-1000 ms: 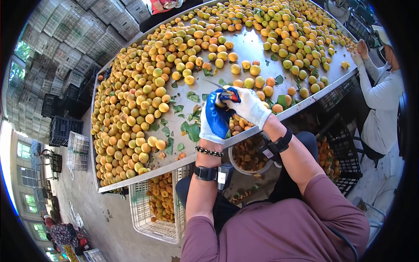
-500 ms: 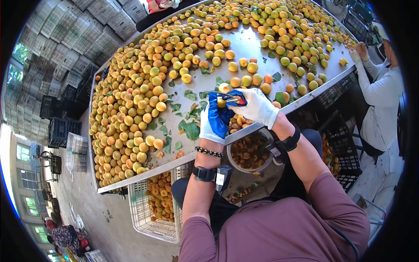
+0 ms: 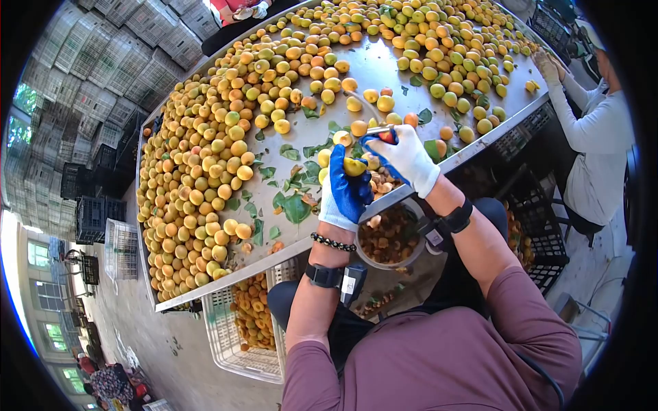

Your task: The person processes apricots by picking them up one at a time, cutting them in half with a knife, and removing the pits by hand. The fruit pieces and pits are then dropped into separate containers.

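Observation:
My left hand point(image 3: 346, 186), in a white glove with a blue palm, is closed around a yellow apricot point(image 3: 354, 166). Up and to the right of it, my right hand point(image 3: 404, 157) in a matching glove grips a small knife point(image 3: 388, 135) with a red and black handle. The knife's metal part points left, apart from the held apricot; its exact blade shape is blurred. Beneath both hands lie cut apricot pieces point(image 3: 381, 183) at the metal table's edge. Loose leaves point(image 3: 296, 209) are scattered left of my left hand.
Whole apricots point(image 3: 199, 185) are heaped across the metal table point(image 3: 373, 65). Below its edge stand a bucket point(image 3: 362, 257) and a white crate point(image 3: 223, 342), both holding apricot pieces. A co-worker point(image 3: 591, 130) sits at the right; another person's gloved hand point(image 3: 260, 9) shows at the far side.
My hands have moved apart. The knife has gone up and right, away from the apricot, which stays in my left hand. The camera view has shifted slightly.

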Motion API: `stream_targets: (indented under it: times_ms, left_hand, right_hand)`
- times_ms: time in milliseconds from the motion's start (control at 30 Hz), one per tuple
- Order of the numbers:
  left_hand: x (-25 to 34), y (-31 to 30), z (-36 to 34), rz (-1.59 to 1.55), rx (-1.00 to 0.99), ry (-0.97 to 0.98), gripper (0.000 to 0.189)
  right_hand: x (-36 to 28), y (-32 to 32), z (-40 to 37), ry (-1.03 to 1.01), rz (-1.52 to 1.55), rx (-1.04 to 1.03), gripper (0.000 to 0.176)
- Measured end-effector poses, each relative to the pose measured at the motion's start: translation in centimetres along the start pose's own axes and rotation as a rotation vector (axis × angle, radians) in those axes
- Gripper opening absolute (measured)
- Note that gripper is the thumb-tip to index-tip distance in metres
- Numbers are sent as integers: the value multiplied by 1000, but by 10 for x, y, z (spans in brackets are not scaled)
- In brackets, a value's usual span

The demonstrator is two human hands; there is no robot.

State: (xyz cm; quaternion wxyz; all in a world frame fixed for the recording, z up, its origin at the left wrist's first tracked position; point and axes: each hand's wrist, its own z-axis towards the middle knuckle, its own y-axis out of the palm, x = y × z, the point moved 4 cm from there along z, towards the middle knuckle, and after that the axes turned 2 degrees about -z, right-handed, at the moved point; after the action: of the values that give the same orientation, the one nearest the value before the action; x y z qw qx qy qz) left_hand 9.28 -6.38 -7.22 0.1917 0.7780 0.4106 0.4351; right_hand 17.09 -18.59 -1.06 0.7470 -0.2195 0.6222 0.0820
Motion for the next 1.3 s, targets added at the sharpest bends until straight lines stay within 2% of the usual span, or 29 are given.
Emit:
stream_targets:
  times_ms: [67, 100, 167, 233, 367, 433, 500, 533, 567, 633, 700, 767, 800, 833, 967, 1067, 1100, 1133, 1200, 1300]
  left_hand:
    - [0, -3, 0, -20, -69, -6, 57]
    - [2, -1, -1, -40, -138, -11, 57]
    - [4, -3, -2, -75, -137, -53, 60]
    - [11, -2, -8, -32, -82, 37, 60]
    - [71, -16, -19, -135, -242, 312, 43]
    - [94, -23, -34, 20, -65, 668, 32]
    - [110, -42, -16, 77, 76, 672, 25]
    - [112, -39, -16, 243, 84, 724, 21]
    - [115, -42, 0, 326, 6, 680, 21]
    - [109, -32, 32, 779, 225, 596, 24]
    - [103, -18, 62, 1651, 419, 939, 41]
    - [84, 0, 77, 2007, 445, 836, 60]
    - [76, 6, 89, 2190, 425, 682, 63]
    - [70, 10, 99, 2353, 354, 559, 50]
    - [64, 15, 100, 2337, 349, 630, 48]
    - [80, 22, 42, 2220, 331, 716, 56]
    - [87, 12, 14, 2176, 340, 822, 59]
    - [94, 6, -23, 2186, 369, 828, 60]
    - [103, -39, -89, 2171, 442, 994, 62]
    - [106, -127, -189, 2061, 726, 692, 60]
  right_hand:
    - [1, -6, -1, -41, 37, 36, 22]
    - [-1, -9, -4, -107, -48, 39, 22]
    - [-2, -13, -9, -172, -130, 40, 21]
    - [-5, -16, -13, -236, -242, 49, 19]
    - [-12, -38, -14, -268, -251, 191, 23]
    - [-12, -48, -11, -211, -250, 166, 24]
    - [-13, -53, -9, -152, -183, 171, 25]
    - [-15, -53, -10, -186, -194, 177, 24]
    - [-14, -52, -9, -185, -188, 182, 24]
    - [-17, -51, -10, -275, -281, 204, 23]
    - [-21, -53, -9, -267, -281, 180, 23]
    - [-20, -58, -5, -271, -289, 213, 24]
    - [-25, -62, -5, -246, -312, 223, 26]
    - [-23, -65, -4, -241, -314, 228, 26]
    - [-19, -80, 0, -244, -227, 278, 28]
    - [-17, -88, 1, -259, -218, 322, 24]
    - [-16, -92, 1, -277, -218, 349, 23]
    - [-14, -97, 2, -280, -211, 374, 23]
    - [-24, -105, -4, -247, -213, 413, 21]
    - [-23, -114, -5, -306, -146, 462, 21]
